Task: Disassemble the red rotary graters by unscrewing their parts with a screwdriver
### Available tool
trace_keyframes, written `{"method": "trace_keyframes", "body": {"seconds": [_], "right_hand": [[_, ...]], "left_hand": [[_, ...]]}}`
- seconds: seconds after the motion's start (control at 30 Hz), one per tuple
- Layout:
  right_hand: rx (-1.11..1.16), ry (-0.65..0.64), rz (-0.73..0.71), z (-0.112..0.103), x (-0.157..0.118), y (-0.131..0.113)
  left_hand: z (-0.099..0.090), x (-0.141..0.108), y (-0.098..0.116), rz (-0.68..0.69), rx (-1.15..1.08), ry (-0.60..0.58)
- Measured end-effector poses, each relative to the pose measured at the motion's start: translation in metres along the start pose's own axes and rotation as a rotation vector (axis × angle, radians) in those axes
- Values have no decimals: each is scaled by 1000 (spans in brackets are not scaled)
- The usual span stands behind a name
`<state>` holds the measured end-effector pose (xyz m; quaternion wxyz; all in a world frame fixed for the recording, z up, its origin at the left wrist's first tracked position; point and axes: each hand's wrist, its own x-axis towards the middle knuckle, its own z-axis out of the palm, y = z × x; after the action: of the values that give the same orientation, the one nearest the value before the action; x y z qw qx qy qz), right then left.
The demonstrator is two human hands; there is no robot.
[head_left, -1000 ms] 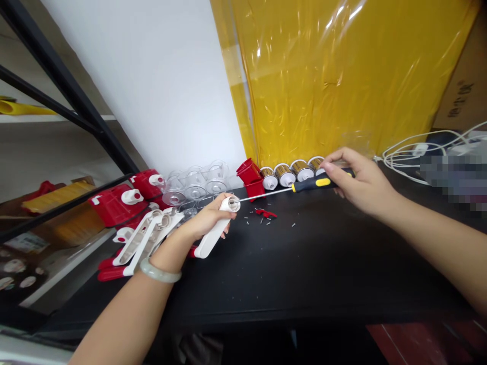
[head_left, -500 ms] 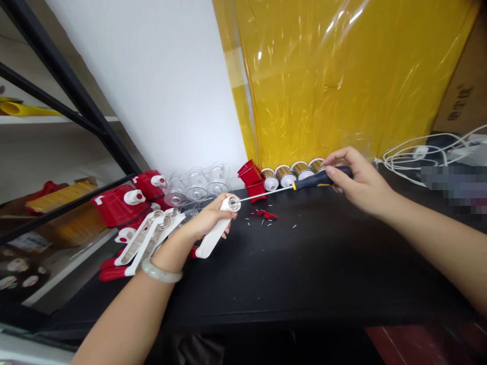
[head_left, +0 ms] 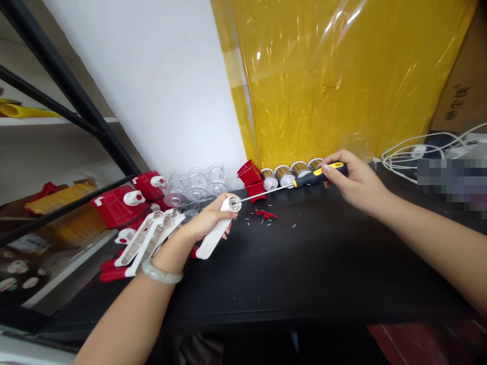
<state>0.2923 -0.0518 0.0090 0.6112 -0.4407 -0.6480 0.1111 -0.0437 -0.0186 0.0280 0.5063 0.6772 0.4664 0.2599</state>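
Observation:
My left hand (head_left: 213, 217) is wrapped round a white crank handle (head_left: 215, 236) with a red grip at its lower end. In my right hand (head_left: 352, 180) is the handle of a black and yellow screwdriver (head_left: 312, 177). Its long shaft slants down to the left, and the tip is inside the round opening at the handle's top. Small screws (head_left: 294, 225) and a red plastic piece (head_left: 267, 215) lie on the black table right of my left hand.
Behind are red housings (head_left: 251, 180), metal drums (head_left: 284, 175) and clear cups (head_left: 197, 186). More white handles (head_left: 142, 243) and red bodies (head_left: 119, 205) are at left, beside a black-framed shelf (head_left: 57, 66). White cables (head_left: 403, 152) lie at right.
The screwdriver handle has turned, with more of its yellow part facing up. My right hand has shifted slightly left and its fingers have changed position; my left hand holds still.

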Motion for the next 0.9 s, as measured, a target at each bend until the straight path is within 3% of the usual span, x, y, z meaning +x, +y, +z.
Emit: {"method": "trace_keyframes", "body": {"seconds": [0.9], "right_hand": [[38,-24,-8,3,0,-2]], "left_hand": [[4,0,-1,13,18,6]]}}
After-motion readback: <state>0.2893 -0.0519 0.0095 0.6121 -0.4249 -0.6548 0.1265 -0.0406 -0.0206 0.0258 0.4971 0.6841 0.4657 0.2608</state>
